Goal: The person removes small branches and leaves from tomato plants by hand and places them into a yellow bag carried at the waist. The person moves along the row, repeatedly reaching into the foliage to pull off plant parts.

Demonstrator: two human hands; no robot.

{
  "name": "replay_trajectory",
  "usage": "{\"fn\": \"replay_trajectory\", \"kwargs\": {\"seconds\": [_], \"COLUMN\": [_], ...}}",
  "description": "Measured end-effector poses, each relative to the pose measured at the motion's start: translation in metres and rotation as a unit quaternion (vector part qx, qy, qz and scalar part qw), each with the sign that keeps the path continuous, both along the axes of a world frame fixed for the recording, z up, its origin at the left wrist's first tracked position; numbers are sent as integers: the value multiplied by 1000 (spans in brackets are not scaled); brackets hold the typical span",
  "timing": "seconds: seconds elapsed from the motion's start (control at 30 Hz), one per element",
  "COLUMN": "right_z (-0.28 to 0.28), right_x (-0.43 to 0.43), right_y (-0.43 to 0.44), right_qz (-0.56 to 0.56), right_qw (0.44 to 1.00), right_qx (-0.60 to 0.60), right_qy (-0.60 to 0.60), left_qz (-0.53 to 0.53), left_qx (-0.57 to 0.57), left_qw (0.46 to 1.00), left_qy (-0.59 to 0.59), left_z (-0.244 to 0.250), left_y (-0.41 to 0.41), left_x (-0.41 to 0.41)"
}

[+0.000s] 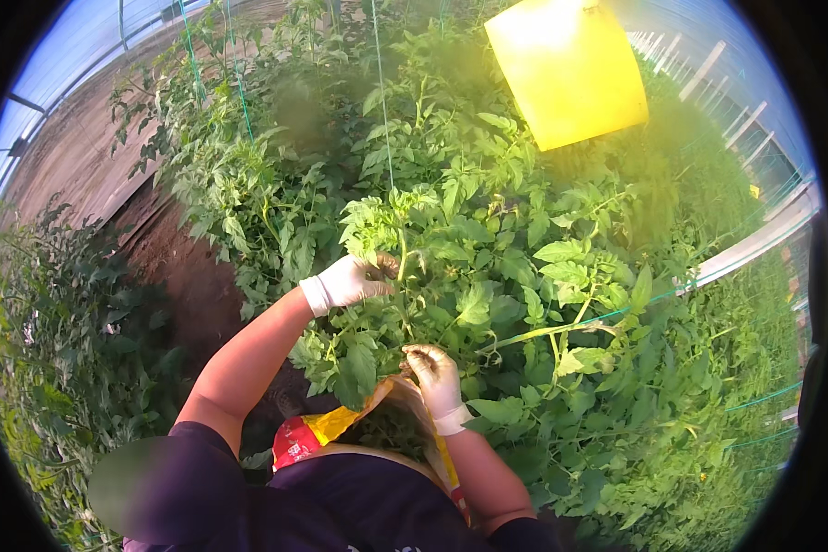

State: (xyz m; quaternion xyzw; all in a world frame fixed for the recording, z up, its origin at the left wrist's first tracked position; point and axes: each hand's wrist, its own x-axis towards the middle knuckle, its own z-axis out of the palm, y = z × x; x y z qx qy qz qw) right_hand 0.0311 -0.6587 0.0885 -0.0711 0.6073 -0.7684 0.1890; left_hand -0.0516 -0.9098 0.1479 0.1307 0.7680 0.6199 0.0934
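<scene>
My left hand (359, 279), in a soiled white glove, is at the stem of a tomato plant (403, 255), just under its leafy top; whether the fingers touch the stem is unclear. My right hand (435, 376), gloved alike with brown-stained fingertips, is lower, at the upper edge of an open bag (297, 441) in red and yellow against my body. Its thumb and fingers are together near the rim, and what they pinch is too small to tell. Picked green leaves (390, 431) lie inside the bag. A thin string (384, 103) runs up from the plant's top.
Dense tomato plants (593, 414) stand to the right and ahead, crossed by a green twine (621, 312). A yellow sticky card (569, 72) hangs above them. On the left are a bare soil path (193, 290) and another plant row (76, 345). A pale curved rail (759, 238) is at right.
</scene>
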Motion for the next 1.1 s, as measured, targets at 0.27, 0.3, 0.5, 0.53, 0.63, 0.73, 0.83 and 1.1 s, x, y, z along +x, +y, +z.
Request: {"fn": "replay_trajectory", "kwargs": {"seconds": [0.27,0.3,0.5,0.53,0.63,0.73,0.83,1.1], "right_z": [-25,-30,-41,-42,-41,-39,-36,-36], "right_x": [25,29,40,41,43,40,38,30], "right_y": [12,10,5,4,2,4,5,14], "right_qz": [-60,-61,-47,-45,-44,-45,-41,-25], "right_qw": [993,992,987,986,982,981,984,990], "right_qx": [23,11,15,10,4,12,23,38], "right_qy": [-103,-106,-153,-162,-186,-188,-174,-133], "left_qz": [-199,-209,-127,-104,-59,16,73,207], "left_qx": [-170,-172,-48,-58,47,119,11,-111], "left_qw": [965,963,988,990,992,991,997,972], "left_qy": [-14,-14,-69,-82,-103,-64,-24,12], "left_z": [25,24,5,2,-12,-27,-31,10], "left_y": [1,-1,-10,-9,-8,-4,1,11], "left_x": [-39,-43,-46,-45,-33,-19,-13,43]}}
